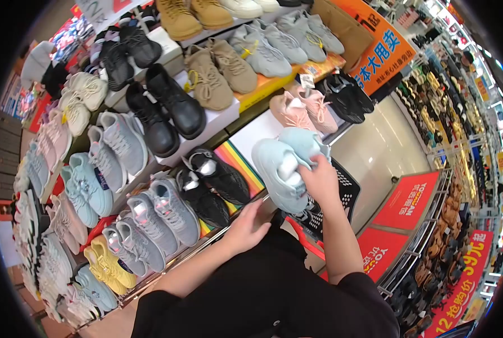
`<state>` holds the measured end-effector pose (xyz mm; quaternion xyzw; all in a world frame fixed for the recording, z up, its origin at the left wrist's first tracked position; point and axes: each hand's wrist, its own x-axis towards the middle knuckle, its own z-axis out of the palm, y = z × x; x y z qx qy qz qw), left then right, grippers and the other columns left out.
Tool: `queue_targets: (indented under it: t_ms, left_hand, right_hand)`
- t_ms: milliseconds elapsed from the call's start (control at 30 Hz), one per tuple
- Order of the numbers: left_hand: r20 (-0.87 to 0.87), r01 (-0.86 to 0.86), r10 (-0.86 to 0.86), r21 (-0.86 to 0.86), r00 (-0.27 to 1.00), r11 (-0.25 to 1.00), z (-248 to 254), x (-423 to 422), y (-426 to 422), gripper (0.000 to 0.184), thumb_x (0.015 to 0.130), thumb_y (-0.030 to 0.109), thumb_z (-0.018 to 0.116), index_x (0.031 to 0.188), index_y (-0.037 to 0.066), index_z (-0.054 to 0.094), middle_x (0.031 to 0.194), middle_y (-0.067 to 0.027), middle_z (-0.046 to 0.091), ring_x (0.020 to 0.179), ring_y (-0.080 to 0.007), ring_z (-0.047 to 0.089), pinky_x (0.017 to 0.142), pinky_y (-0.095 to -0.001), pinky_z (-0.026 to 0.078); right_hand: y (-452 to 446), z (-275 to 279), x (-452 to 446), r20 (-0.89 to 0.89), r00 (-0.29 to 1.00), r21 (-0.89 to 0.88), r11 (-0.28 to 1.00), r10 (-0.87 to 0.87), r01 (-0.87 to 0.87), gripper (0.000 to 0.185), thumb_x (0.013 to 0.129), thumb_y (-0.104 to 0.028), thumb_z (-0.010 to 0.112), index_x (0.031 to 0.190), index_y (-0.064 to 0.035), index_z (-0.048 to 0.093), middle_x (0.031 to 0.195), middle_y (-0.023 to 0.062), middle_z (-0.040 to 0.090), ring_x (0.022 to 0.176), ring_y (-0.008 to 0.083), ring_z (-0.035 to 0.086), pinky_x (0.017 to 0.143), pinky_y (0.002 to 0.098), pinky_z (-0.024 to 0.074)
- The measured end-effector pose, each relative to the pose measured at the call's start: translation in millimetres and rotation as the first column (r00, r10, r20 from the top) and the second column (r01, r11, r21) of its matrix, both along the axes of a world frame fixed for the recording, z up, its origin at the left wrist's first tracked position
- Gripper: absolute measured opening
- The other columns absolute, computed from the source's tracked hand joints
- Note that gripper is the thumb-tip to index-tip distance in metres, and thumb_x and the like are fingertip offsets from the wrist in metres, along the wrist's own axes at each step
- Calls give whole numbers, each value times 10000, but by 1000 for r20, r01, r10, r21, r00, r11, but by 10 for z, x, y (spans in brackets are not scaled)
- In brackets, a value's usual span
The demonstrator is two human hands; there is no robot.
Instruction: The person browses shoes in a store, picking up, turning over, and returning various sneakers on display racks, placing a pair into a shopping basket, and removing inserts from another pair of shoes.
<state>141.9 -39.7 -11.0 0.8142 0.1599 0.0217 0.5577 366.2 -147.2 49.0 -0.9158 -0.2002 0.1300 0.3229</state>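
A pair of pale blue shoes (279, 172) with white stuffing inside hangs above a black basket (347, 191) with red handles. My right hand (320, 174) grips the pair by the rear edges, its fingers partly hidden. My left hand (247, 226) holds nothing; its thumb and fingers are apart, beside the metal rail at the shelf's front edge. Just beyond it stand black shoes (220, 176) on a rainbow-striped box (240, 169). Pink shoes (302, 110) sit behind the pale blue pair.
Tiered shelves with many shoes, among them grey sneakers (172, 211) and black leather shoes (175, 101), fill the left and front. Red sign boards (406, 200) and a metal rack stand at the right. An orange sign (381, 48) is at the back.
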Motion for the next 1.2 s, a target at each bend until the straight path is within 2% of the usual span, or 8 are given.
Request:
queue_targets:
  t_ms: [100, 433, 533, 633, 700, 900, 1100, 1200]
  left_hand:
    - [-6, -164, 165, -122, 986, 979, -66, -449, 165, 608, 879, 161, 660, 1400, -8, 396, 1292, -207, 517, 1099, -275, 618, 975, -375, 477]
    - [-124, -498, 484, -290, 867, 818, -394, -1434, 258, 450, 900, 30, 620, 1325, -9, 476, 1137, -132, 586, 907, -161, 620, 821, -292, 519]
    - [-118, -509, 501, -341, 857, 790, -386, -1442, 284, 437, 903, 28, 618, 1315, -14, 480, 1105, -112, 591, 867, -131, 596, 803, -274, 511]
    - [-115, -506, 500, -353, 858, 787, -370, -1397, 354, 420, 903, 29, 616, 1302, -16, 491, 1090, -105, 598, 865, -126, 593, 796, -268, 510]
    - [-110, -491, 484, -335, 868, 804, -334, -1347, 390, 409, 904, 32, 617, 1292, -18, 500, 1085, -102, 601, 865, -125, 593, 791, -266, 511]
    - [-128, -388, 366, -287, 922, 876, -243, -1158, 412, 351, 918, 36, 603, 1262, 6, 541, 1087, -73, 621, 877, -101, 591, 782, -239, 497]
    - [-138, -310, 283, -245, 949, 919, -232, -1028, 375, 308, 906, 66, 618, 1202, -10, 584, 1045, -117, 651, 887, -162, 643, 815, -296, 529]
    - [-130, -280, 256, -224, 958, 934, -239, -1018, 325, 300, 913, 78, 621, 1200, -5, 588, 1023, -97, 653, 872, -149, 638, 805, -285, 525]
  right_hand:
    - [524, -132, 110, 65, 991, -51, 992, 117, -113, 487, 772, -286, 670, 1070, 93, 601, 928, 272, 685, 907, 405, 674, 808, 434, 528]
    - [1627, -608, 173, 131, 960, -261, 943, 247, -207, 372, 793, -213, 648, 987, 97, 575, 949, 309, 666, 937, 433, 657, 853, 479, 524]
    - [1518, -667, 175, 116, 957, -244, 942, 264, -230, 413, 810, -232, 630, 1060, 93, 577, 961, 283, 677, 937, 427, 660, 852, 463, 525]
    - [1287, -580, 211, 228, 932, 24, 955, 282, -294, 461, 804, -265, 653, 1140, 45, 591, 961, 289, 673, 927, 419, 662, 818, 448, 532]
    - [1052, -467, 270, -124, 991, 218, 976, 58, -30, 494, 833, -285, 627, 1195, 48, 574, 1029, 237, 684, 920, 395, 665, 827, 450, 518]
    - [199, -954, 174, 258, 953, -25, 985, -158, 170, 494, 860, -329, 626, 1160, 62, 592, 1126, 339, 593, 1071, 431, 576, 933, 472, 454]
    - [89, -1345, 86, 157, 962, 68, 975, -222, 213, 551, 885, -381, 623, 1144, 103, 572, 1074, 354, 566, 1043, 484, 544, 944, 488, 442]
    - [85, -1237, 37, 137, 981, -29, 990, -134, 140, 571, 881, -397, 636, 1122, 113, 551, 1075, 368, 552, 1037, 498, 541, 937, 495, 443]
